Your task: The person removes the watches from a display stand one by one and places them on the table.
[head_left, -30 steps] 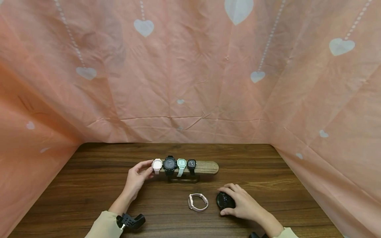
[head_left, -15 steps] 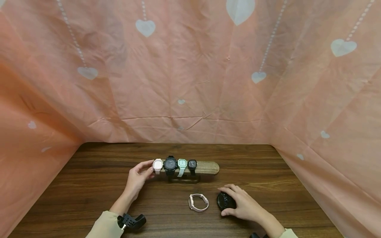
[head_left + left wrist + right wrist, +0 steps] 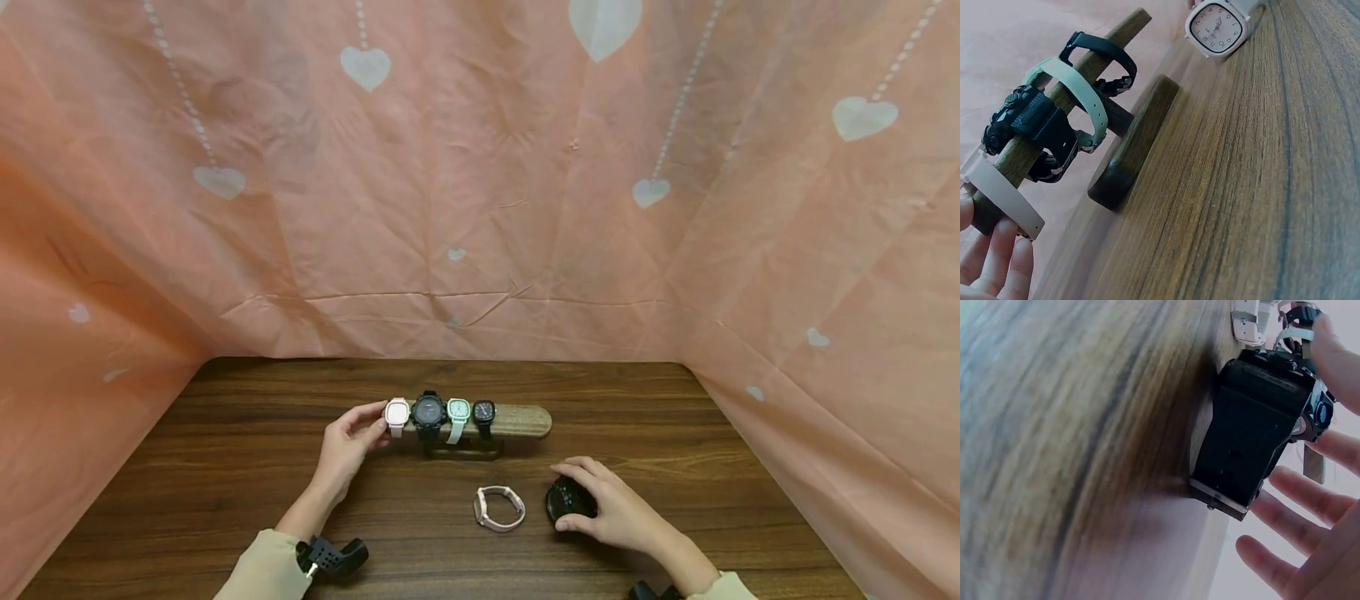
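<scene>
At the left end of a wooden watch stand (image 3: 525, 421), my left hand (image 3: 347, 450) grips the bar beside a pale pink watch (image 3: 397, 414). In the left wrist view, its fingers (image 3: 1002, 247) curl under the bar against the pink strap. Further along the bar sit a chunky black watch (image 3: 428, 412), a mint green watch (image 3: 458, 410) and a small square black watch (image 3: 484, 412). My right hand (image 3: 611, 508) holds another black watch (image 3: 564, 498) between thumb and fingers, low over the table. I cannot tell whether that watch touches the wood.
A white-pink watch (image 3: 501, 527) lies on its side on the table between the hands, its strap closed in a loop. The brown wooden table (image 3: 420, 546) is enclosed by a pink curtain (image 3: 480, 167) with hearts at the back and sides.
My right hand has shifted slightly away from me, its fingers a little higher round the black watch. The left hand and the watches on the stand keep their places.
</scene>
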`<state>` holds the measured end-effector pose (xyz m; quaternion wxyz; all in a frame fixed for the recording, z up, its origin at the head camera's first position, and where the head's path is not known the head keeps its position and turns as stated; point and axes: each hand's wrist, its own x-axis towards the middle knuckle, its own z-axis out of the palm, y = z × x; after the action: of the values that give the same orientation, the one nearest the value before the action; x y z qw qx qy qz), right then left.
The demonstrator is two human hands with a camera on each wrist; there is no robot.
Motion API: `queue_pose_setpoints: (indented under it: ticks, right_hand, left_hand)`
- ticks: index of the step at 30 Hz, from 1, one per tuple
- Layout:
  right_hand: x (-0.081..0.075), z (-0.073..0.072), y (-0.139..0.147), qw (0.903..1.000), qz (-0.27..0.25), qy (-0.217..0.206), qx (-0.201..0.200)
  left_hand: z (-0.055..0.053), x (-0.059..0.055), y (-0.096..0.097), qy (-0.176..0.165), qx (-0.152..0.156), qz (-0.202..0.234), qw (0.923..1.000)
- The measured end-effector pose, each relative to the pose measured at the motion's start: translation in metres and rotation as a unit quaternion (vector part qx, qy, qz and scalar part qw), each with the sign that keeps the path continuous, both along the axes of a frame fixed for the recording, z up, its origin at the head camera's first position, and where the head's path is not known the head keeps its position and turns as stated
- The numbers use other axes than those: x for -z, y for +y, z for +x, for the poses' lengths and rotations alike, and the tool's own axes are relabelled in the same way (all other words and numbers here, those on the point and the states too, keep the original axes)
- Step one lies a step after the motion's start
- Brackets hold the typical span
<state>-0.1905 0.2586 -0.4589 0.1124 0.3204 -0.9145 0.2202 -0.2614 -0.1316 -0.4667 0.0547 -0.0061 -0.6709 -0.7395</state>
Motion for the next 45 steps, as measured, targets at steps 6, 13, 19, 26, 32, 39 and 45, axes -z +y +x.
queue_pose_setpoints:
  ticks: [6, 13, 19, 26, 32, 39, 45]
  right_hand:
    - [-0.002, -0.004, -0.002, 0.9993, -0.034, -0.006, 0.012]
    - [-0.004, -0.006, -0.005, 0.9973, -0.063, 0.005, 0.039]
    - [-0.004, -0.008, -0.009, 0.9939, -0.102, 0.016, 0.039]
    - [-0.008, -0.013, -0.016, 0.9925, -0.105, 0.048, 0.040]
    - [-0.012, -0.019, -0.021, 0.9917, -0.106, 0.061, 0.039]
    - [-0.018, -0.027, -0.025, 0.9881, -0.109, 0.105, 0.030]
    - [-0.025, -0.033, -0.030, 0.9852, -0.109, 0.130, 0.026]
  left_hand:
    - [0.000, 0.000, -0.001, 0.000, 0.000, 0.005, 1.0000]
    - [-0.001, 0.003, -0.001, 0.007, 0.003, 0.004, 1.0000]
    - [-0.001, 0.005, 0.000, 0.015, 0.004, 0.000, 0.9999]
    - [-0.001, 0.005, 0.000, 0.012, 0.002, 0.007, 0.9999]
    - [0.000, 0.004, 0.000, 0.003, 0.001, 0.004, 1.0000]
    - [0.000, 0.004, 0.000, 0.004, 0.000, 0.008, 1.0000]
    - [0.000, 0.005, 0.000, 0.004, 0.000, 0.001, 1.0000]
